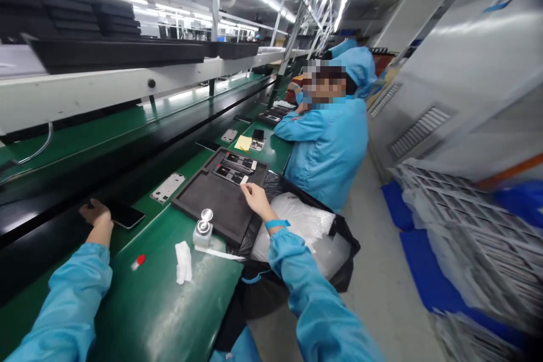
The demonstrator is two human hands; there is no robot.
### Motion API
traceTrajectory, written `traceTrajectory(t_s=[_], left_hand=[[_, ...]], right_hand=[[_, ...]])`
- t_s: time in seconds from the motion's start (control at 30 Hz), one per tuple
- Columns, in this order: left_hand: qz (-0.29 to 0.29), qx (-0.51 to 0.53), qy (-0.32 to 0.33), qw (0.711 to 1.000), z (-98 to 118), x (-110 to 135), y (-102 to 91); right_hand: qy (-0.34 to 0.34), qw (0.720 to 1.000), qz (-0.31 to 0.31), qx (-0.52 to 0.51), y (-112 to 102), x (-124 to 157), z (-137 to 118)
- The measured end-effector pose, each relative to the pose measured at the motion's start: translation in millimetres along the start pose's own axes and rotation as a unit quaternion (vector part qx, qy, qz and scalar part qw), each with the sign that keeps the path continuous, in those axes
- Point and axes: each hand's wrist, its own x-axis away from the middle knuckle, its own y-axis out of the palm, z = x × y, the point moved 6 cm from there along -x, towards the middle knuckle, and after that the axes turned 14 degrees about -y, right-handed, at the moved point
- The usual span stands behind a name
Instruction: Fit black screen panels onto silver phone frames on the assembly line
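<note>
My left hand is over the dark belt at the left, fingers loosely curled and apart, with nothing visible in them. Just right of it lies a dark phone on the bench edge. My right hand reaches over a black foam tray, its fingertips pressed together at the white tab of a flat black phone screen. More such dark parts lie in the same tray compartment. A wristband circles my right wrist. Left of the tray rests a silvery phone frame.
A small dispenser bottle with its lid up, a crumpled white wipe and a red-tipped item sit on the green bench. A black bag holding clear plastic hangs at the right. A co-worker in blue sits beyond.
</note>
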Motion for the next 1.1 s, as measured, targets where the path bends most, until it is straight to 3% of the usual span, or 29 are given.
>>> traceTrajectory(t_s=[0.13, 0.2, 0.23, 0.3, 0.4, 0.5, 0.57, 0.63, 0.73, 0.87, 1.0, 1.1], left_hand=[[0.083, -0.087, -0.082, 0.989, 9, -16, 10.9], [0.069, -0.132, -0.070, 0.986, 35, -30, 42.8], [0.050, -0.154, -0.054, 0.985, 53, -38, 68.9], [-0.003, -0.198, -0.010, 0.980, 95, -51, 141.7], [-0.112, -0.256, 0.066, 0.958, 163, -53, 284.5], [-0.203, -0.293, 0.123, 0.926, 217, -36, 419.2], [-0.238, -0.311, 0.129, 0.911, 240, -25, 486.1], [-0.254, -0.322, 0.125, 0.903, 255, -20, 533.8], [-0.256, -0.326, 0.116, 0.903, 267, -23, 578.5], [-0.237, -0.312, 0.107, 0.914, 279, -32, 608.9], [-0.222, -0.290, 0.110, 0.925, 293, -36, 617.0], [-0.212, -0.280, 0.125, 0.928, 302, -37, 602.4]], right_hand=[[-0.001, 0.997, -0.019, 0.078, 5, -34, 57], [-0.002, 0.993, -0.048, 0.108, 14, -46, 86], [-0.003, 0.990, -0.065, 0.122, 18, -49, 99], [-0.005, 0.984, -0.099, 0.146, 27, -52, 118], [-0.014, 0.969, -0.143, 0.199, 33, -48, 131], [-0.007, 0.958, -0.155, 0.240, 34, -41, 134], [0.000, 0.960, -0.149, 0.236, 34, -37, 135], [0.006, 0.966, -0.139, 0.220, 34, -34, 136], [0.007, 0.973, -0.120, 0.195, 34, -30, 137], [0.023, 0.980, -0.100, 0.169, 34, -25, 138], [0.038, 0.980, -0.112, 0.158, 36, -21, 141], [0.040, 0.981, -0.107, 0.158, 36, -21, 141]])
